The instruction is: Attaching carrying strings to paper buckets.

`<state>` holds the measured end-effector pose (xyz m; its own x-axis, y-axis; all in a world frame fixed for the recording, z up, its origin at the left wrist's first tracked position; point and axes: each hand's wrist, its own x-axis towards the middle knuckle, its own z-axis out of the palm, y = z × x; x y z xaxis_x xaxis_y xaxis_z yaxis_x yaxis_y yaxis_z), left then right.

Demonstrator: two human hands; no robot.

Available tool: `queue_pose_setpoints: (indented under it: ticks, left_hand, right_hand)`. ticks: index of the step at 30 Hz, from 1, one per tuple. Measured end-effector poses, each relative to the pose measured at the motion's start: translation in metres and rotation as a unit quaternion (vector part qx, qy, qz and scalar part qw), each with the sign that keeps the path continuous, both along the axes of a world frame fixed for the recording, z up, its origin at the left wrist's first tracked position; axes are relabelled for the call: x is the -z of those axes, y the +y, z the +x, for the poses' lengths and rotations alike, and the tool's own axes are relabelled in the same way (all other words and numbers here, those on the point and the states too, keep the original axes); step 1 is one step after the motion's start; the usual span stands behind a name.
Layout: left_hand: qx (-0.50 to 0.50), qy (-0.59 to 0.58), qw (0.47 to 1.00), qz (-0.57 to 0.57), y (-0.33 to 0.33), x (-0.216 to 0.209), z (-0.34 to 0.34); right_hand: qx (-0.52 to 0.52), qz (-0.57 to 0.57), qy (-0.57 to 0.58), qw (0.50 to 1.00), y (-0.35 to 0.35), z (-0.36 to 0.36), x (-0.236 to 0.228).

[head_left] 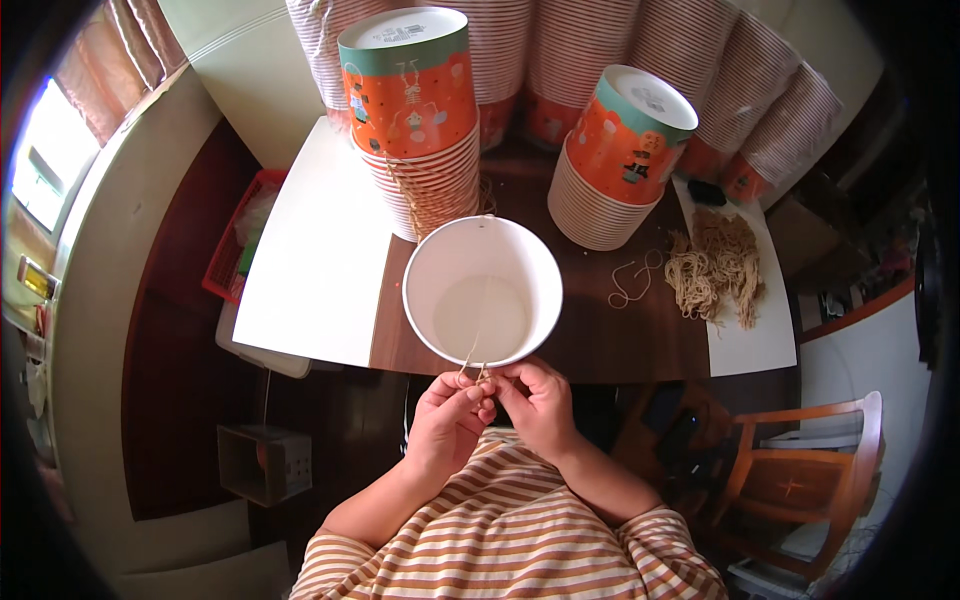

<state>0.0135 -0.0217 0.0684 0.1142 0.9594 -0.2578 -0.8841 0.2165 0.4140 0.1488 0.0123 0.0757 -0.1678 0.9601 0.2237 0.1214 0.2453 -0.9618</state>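
A round paper bucket, white inside, stands with its mouth up at the near edge of the table. At its near rim, thin tan cord runs between my fingers, with one strand reaching over the rim. My left hand pinches the cord with thumb and fingers. Close beside it, my right hand is closed on the same cord, its fingertips against the rim. The fingers partly hide the cord, so I cannot tell whether it is knotted.
Behind the bucket stands a tall stack of upturned orange-and-green buckets, with a shorter stack to its right. Tan cord bundles lie at the table's right. Wrapped stacks line the back. A wooden chair stands at lower right.
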Motion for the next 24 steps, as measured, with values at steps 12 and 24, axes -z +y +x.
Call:
queue_pose_setpoints:
  ticks: [12, 24]
  left_hand:
    - [-0.020, -0.022, 0.999, -0.015, -0.009, 0.002, -0.008]
    - [-0.181, 0.344, 0.915, 0.106, -0.009, 0.009, -0.004]
  right_hand:
    - [-0.176, -0.233, 0.217, 0.931, 0.006, 0.000, -0.005]
    - [-0.123, -0.375, 0.313, 0.864, 0.004, -0.006, 0.002]
